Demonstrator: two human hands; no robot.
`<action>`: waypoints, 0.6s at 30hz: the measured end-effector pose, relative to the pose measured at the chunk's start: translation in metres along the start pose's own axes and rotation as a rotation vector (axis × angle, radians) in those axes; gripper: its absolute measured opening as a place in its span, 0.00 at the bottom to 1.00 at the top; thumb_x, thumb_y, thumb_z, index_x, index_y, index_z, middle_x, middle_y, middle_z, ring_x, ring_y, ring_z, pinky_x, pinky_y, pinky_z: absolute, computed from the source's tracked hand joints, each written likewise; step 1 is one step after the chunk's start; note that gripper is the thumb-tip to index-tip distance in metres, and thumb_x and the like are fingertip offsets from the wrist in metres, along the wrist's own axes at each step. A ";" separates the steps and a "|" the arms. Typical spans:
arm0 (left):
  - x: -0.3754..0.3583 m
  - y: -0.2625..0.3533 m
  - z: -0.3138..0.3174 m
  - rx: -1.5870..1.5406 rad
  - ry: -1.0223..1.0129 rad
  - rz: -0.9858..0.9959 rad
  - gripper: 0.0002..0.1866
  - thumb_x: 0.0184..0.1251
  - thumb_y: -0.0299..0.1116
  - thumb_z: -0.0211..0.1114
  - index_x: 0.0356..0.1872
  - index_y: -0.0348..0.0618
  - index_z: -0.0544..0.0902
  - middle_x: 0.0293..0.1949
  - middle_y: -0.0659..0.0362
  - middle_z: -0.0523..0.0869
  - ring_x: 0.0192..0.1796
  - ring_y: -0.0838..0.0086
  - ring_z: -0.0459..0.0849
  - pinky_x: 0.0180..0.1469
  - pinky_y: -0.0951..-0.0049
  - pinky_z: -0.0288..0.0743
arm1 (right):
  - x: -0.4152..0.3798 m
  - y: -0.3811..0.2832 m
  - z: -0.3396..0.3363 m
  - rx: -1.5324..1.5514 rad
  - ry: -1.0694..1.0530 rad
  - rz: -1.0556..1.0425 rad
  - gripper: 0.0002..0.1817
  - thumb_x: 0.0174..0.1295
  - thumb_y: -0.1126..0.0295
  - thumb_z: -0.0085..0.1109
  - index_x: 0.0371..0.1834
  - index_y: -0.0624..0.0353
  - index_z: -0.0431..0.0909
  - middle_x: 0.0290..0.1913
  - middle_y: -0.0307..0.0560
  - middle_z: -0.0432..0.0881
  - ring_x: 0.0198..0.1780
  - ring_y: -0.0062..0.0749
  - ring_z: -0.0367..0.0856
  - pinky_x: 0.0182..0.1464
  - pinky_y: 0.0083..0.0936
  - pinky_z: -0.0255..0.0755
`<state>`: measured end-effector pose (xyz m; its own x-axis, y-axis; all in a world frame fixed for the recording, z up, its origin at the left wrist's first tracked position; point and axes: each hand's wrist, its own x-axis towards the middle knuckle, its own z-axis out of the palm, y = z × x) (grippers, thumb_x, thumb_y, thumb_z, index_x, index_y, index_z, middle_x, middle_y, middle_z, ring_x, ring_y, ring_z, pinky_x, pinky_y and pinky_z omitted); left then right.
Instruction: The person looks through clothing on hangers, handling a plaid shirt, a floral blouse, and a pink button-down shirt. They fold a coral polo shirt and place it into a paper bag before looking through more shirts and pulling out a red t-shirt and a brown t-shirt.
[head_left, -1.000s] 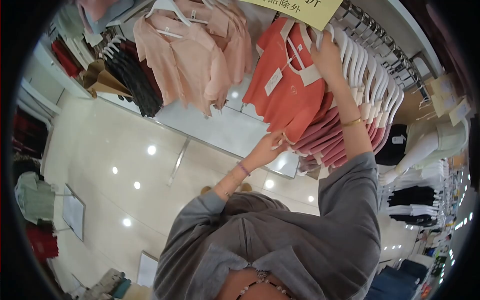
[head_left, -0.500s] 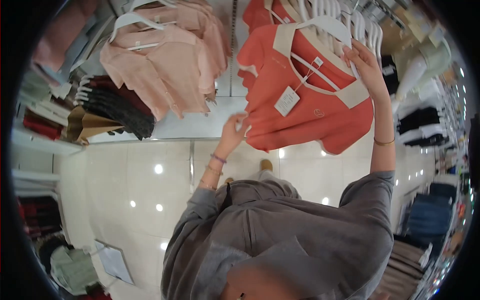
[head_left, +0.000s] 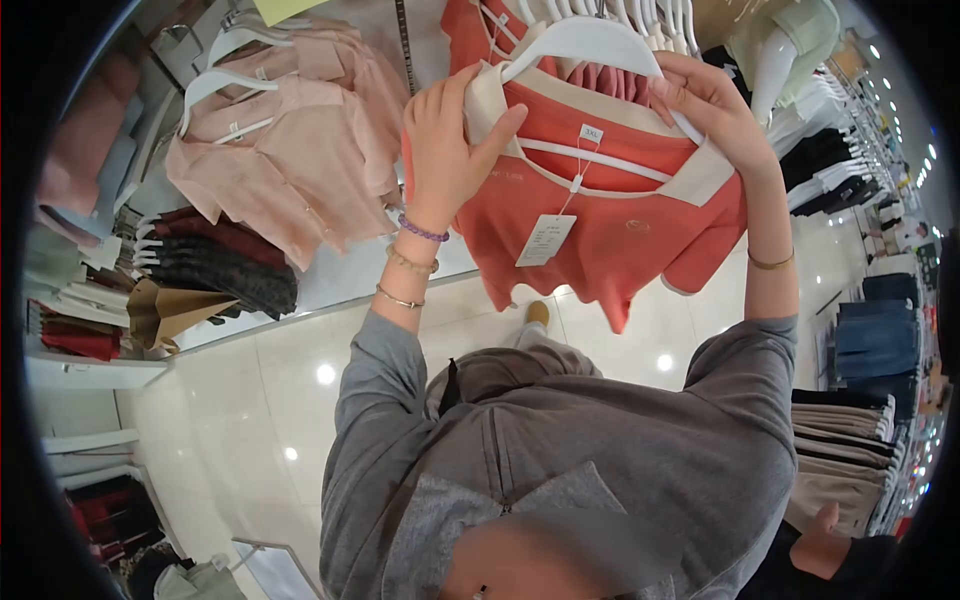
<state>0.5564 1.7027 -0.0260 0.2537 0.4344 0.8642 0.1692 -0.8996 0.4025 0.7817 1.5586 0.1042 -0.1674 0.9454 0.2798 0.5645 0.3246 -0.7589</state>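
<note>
A coral knit shirt (head_left: 590, 225) with a cream collar hangs in front of me on a white hanger (head_left: 590, 45). My left hand (head_left: 445, 150) is closed over the shirt's shoulder at the left of the collar, thumb on the front. At the other side, my right hand (head_left: 710, 115) grips the hanger's right arm beside the collar; some fingertips are hidden. A white paper tag (head_left: 547, 240) dangles from the neckline, below a small "3XL" size label (head_left: 591, 133).
Light pink tops (head_left: 290, 150) hang to the left, above dark folded-over garments (head_left: 225, 265) on hangers. White hangers with more coral shirts (head_left: 480, 35) are behind. Jeans (head_left: 875, 340) and trousers (head_left: 840, 450) line the right. Another person's hand (head_left: 820, 545) shows at lower right.
My left hand has moved up from the shirt's lower left side to its left shoulder. The shirt now hangs straighter and faces me more squarely. My right hand stays at the hanger's right side.
</note>
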 end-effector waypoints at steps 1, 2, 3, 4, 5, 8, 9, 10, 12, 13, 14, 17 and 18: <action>0.000 0.000 -0.002 -0.001 -0.007 -0.045 0.22 0.63 0.46 0.66 0.53 0.45 0.79 0.43 0.55 0.80 0.48 0.59 0.76 0.55 0.60 0.63 | 0.003 0.001 0.000 0.001 -0.001 -0.010 0.19 0.72 0.62 0.54 0.58 0.64 0.76 0.25 0.31 0.70 0.28 0.12 0.65 0.30 0.14 0.59; 0.000 -0.003 -0.006 -0.002 -0.014 -0.091 0.20 0.64 0.45 0.66 0.51 0.45 0.79 0.41 0.57 0.80 0.46 0.61 0.76 0.54 0.61 0.63 | 0.008 0.004 0.002 0.002 -0.003 -0.020 0.19 0.72 0.62 0.54 0.58 0.64 0.76 0.26 0.31 0.70 0.28 0.12 0.66 0.30 0.14 0.59; -0.001 -0.005 -0.009 -0.003 -0.020 -0.138 0.18 0.64 0.44 0.65 0.50 0.46 0.80 0.39 0.58 0.80 0.43 0.62 0.76 0.52 0.61 0.63 | 0.013 0.007 0.003 0.004 -0.005 -0.030 0.19 0.72 0.61 0.54 0.58 0.64 0.76 0.26 0.32 0.71 0.28 0.11 0.66 0.30 0.13 0.59; -0.001 -0.004 -0.012 0.032 -0.020 -0.110 0.17 0.65 0.42 0.65 0.50 0.44 0.80 0.38 0.57 0.80 0.41 0.62 0.77 0.48 0.62 0.65 | 0.015 0.007 0.002 0.002 -0.010 -0.019 0.20 0.70 0.59 0.56 0.56 0.63 0.77 0.26 0.31 0.72 0.28 0.11 0.66 0.29 0.13 0.59; -0.002 -0.003 -0.016 0.067 -0.018 -0.081 0.16 0.66 0.40 0.64 0.50 0.43 0.80 0.38 0.55 0.80 0.39 0.61 0.77 0.44 0.64 0.67 | 0.017 0.008 0.000 -0.001 -0.004 0.002 0.20 0.70 0.59 0.57 0.55 0.63 0.78 0.25 0.31 0.72 0.28 0.10 0.66 0.29 0.12 0.58; -0.007 -0.007 -0.029 0.122 -0.098 -0.091 0.14 0.67 0.36 0.63 0.50 0.42 0.80 0.37 0.53 0.79 0.36 0.59 0.78 0.38 0.65 0.71 | 0.028 0.017 0.003 -0.030 0.006 0.069 0.19 0.69 0.58 0.59 0.53 0.62 0.79 0.24 0.29 0.71 0.25 0.09 0.64 0.27 0.13 0.56; -0.010 -0.007 -0.032 0.131 -0.137 -0.110 0.14 0.67 0.35 0.62 0.50 0.42 0.79 0.37 0.53 0.79 0.36 0.59 0.78 0.37 0.65 0.71 | 0.031 0.023 0.006 -0.055 0.007 0.091 0.19 0.68 0.57 0.59 0.52 0.61 0.80 0.23 0.28 0.70 0.23 0.09 0.62 0.25 0.13 0.54; -0.013 -0.006 -0.035 0.123 -0.157 -0.097 0.13 0.68 0.34 0.62 0.51 0.42 0.79 0.37 0.52 0.79 0.35 0.58 0.78 0.37 0.65 0.72 | 0.035 0.026 0.009 -0.081 0.008 0.113 0.19 0.67 0.56 0.60 0.51 0.60 0.81 0.21 0.27 0.70 0.21 0.09 0.61 0.22 0.13 0.52; -0.016 -0.013 -0.040 0.105 -0.199 -0.075 0.13 0.68 0.32 0.61 0.51 0.41 0.79 0.37 0.51 0.79 0.34 0.57 0.80 0.36 0.65 0.73 | 0.050 0.028 0.024 -0.108 0.052 0.142 0.19 0.66 0.54 0.61 0.46 0.59 0.83 0.18 0.26 0.65 0.16 0.10 0.54 0.18 0.15 0.46; -0.016 -0.011 -0.040 0.098 -0.197 -0.082 0.12 0.68 0.33 0.61 0.50 0.42 0.80 0.37 0.52 0.79 0.34 0.57 0.80 0.35 0.65 0.73 | 0.049 0.026 0.025 -0.101 0.048 0.149 0.19 0.67 0.54 0.61 0.46 0.59 0.83 0.18 0.26 0.65 0.16 0.10 0.54 0.18 0.15 0.46; -0.016 -0.008 -0.040 0.091 -0.196 -0.090 0.11 0.68 0.33 0.61 0.48 0.43 0.80 0.37 0.53 0.80 0.33 0.57 0.80 0.34 0.64 0.74 | 0.048 0.025 0.025 -0.094 0.044 0.156 0.19 0.67 0.54 0.61 0.46 0.59 0.83 0.17 0.26 0.64 0.16 0.10 0.54 0.18 0.14 0.46; -0.017 -0.006 -0.042 -0.019 -0.196 -0.135 0.11 0.67 0.33 0.62 0.47 0.42 0.81 0.34 0.53 0.81 0.32 0.55 0.80 0.32 0.64 0.74 | 0.043 0.030 0.015 -0.058 -0.026 0.140 0.17 0.68 0.56 0.60 0.42 0.60 0.83 0.18 0.26 0.64 0.18 0.09 0.56 0.20 0.14 0.47; -0.017 -0.012 -0.044 -0.071 -0.196 -0.153 0.11 0.67 0.32 0.62 0.47 0.41 0.81 0.33 0.52 0.82 0.32 0.55 0.80 0.32 0.64 0.74 | 0.043 0.033 0.014 -0.070 -0.046 0.100 0.16 0.68 0.57 0.59 0.41 0.60 0.84 0.19 0.26 0.64 0.19 0.09 0.56 0.20 0.14 0.48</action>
<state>0.5084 1.7041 -0.0328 0.4109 0.5599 0.7195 0.1547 -0.8206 0.5502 0.7819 1.6103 0.0834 -0.1437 0.9739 0.1759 0.6354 0.2271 -0.7380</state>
